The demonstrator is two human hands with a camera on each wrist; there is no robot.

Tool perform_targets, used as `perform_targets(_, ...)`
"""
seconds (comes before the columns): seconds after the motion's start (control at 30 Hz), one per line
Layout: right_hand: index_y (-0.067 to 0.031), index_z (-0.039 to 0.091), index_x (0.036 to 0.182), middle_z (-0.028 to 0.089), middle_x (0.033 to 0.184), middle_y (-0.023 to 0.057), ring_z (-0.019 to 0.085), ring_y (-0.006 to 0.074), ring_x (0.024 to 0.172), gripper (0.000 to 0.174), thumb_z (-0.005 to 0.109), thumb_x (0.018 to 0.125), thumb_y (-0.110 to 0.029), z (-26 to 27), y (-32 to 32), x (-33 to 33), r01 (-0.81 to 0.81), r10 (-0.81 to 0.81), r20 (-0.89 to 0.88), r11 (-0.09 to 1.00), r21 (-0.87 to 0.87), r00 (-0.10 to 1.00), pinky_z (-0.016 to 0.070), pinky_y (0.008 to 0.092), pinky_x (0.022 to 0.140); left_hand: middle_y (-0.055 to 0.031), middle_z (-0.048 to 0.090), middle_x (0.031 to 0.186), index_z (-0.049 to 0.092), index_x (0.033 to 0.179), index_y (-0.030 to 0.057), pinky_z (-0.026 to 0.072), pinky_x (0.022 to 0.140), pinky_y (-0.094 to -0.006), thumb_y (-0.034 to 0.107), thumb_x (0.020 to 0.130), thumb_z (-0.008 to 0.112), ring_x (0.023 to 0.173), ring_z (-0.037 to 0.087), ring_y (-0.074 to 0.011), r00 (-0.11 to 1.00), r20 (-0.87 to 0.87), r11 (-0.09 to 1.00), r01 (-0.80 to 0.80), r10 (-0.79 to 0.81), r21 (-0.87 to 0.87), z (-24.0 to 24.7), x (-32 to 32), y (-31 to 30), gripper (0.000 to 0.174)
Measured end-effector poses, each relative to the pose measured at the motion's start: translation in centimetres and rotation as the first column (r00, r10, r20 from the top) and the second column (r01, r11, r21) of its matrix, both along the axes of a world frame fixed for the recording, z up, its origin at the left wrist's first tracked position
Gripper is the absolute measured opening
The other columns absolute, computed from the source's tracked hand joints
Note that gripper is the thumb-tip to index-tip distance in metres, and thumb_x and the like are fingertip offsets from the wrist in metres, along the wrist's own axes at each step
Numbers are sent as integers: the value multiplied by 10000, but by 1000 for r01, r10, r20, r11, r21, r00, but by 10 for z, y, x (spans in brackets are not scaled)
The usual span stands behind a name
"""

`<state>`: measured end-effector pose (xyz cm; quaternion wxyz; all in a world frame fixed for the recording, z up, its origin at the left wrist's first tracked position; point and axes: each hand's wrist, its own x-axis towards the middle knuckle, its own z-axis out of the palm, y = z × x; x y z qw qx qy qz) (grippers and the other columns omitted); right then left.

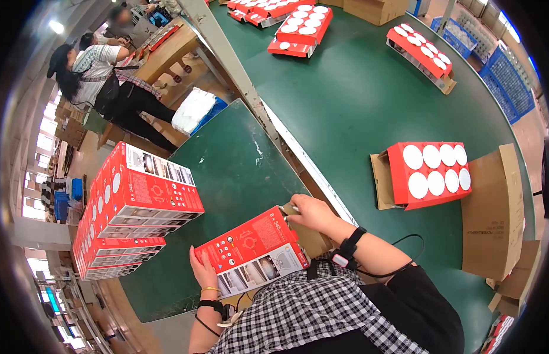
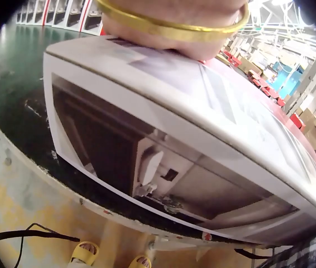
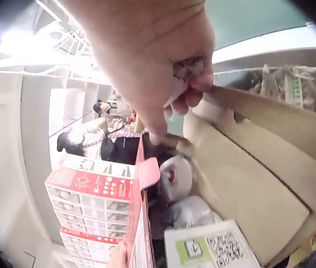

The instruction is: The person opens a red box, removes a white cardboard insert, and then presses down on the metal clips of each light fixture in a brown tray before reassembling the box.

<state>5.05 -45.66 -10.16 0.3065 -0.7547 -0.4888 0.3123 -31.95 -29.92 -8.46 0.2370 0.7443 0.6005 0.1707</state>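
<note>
A red-and-white printed carton (image 1: 251, 251) lies against the person's checked apron at the near edge of the green table, its right end open. My left hand (image 1: 205, 268) grips the carton's left end, the wrist close over the printed face in the left wrist view. At the open end, my right hand (image 1: 313, 212) holds the brown cardboard flap (image 3: 252, 184) with curled fingers, the thumb near the carton's edge. Inside, the right wrist view shows round white items (image 3: 177, 178) and a leaflet with a QR code (image 3: 216, 248).
Red cartons stand in a stack (image 1: 133, 200) on the left. Across a metal rail (image 1: 310, 162), a carton with white circles (image 1: 428, 171) sits beside a brown box (image 1: 493, 218). More red cartons (image 1: 301, 29) lie farther back. Another person (image 1: 109, 82) stands at the far left.
</note>
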Motion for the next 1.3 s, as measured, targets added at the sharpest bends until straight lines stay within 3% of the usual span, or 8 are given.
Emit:
perform_targets(0.2,-22,605,1049,669,1005,198,648,394,950,435,804,782,-302,-10,9,30,-107,114,-62,988,108,992,524,451,822,-219,462,1479,406,1463,-9,350,1139,-398,293,1040,500,1362,455,-358,1000,-1,1000,7,-7,4,0,-1,-1,528)
perform_targets(0.53,-54,611,1001,670,1005,164,655,367,968,227,672,884,-239,6,43,6,86,-100,102,987,138,990,534,466,812,-225,465,1476,371,1483,8,381,1110,-398,329,1046,488,1334,484,-375,996,-39,997,78,-77,20,0,-2,1,555)
perform_targets(0.6,-50,622,996,680,1007,163,657,365,966,184,622,915,-215,22,13,5,142,-152,52,977,160,987,534,459,812,-226,464,1478,367,1488,20,396,1095,-401,335,1048,485,1322,496,-378,998,-12,998,61,-61,-25,5,2,1,554)
perform_targets(0.73,-52,657,1134,698,1099,161,680,315,985,221,562,958,-144,42,-66,-19,-103,-26,-536,973,-208,844,544,392,862,-225,465,1480,358,1499,52,425,1060,-411,347,1052,476,1301,518,-385,998,7,998,68,-68,-13,-4,-7,3,549)
perform_targets(0.8,-38,650,1168,692,1138,160,679,304,1015,259,540,943,-103,21,-103,-43,-155,167,-394,986,63,904,534,385,901,-225,469,1477,360,1497,50,424,1061,-410,345,1052,476,1303,517,-385,998,23,998,54,-54,-30,1,-3,1,547)
perform_targets(0.9,-39,649,1180,684,1146,163,675,306,1020,293,550,906,-70,29,-124,-62,-48,98,-442,991,122,892,527,381,925,-225,474,1473,362,1495,44,420,1065,-406,341,1052,478,1307,513,-383,998,39,998,48,-46,-50,2,-4,-1,545)
perform_targets(1.13,-54,669,1184,697,1143,151,658,318,1073,360,578,836,-40,25,-170,-66,-215,191,-339,976,-36,921,515,363,964,-230,465,1483,363,1494,36,409,1077,-395,327,1052,484,1318,505,-382,998,60,999,24,-22,-37,-8,-13,4,542)
perform_targets(1.3,-57,676,1049,705,918,185,698,342,866,195,591,905,-158,22,-137,-48,111,-70,-342,989,100,937,558,412,799,-232,470,1478,355,1495,24,407,1078,-393,338,1047,496,1314,510,-380,997,72,997,-17,22,-73,-8,-14,4,565)
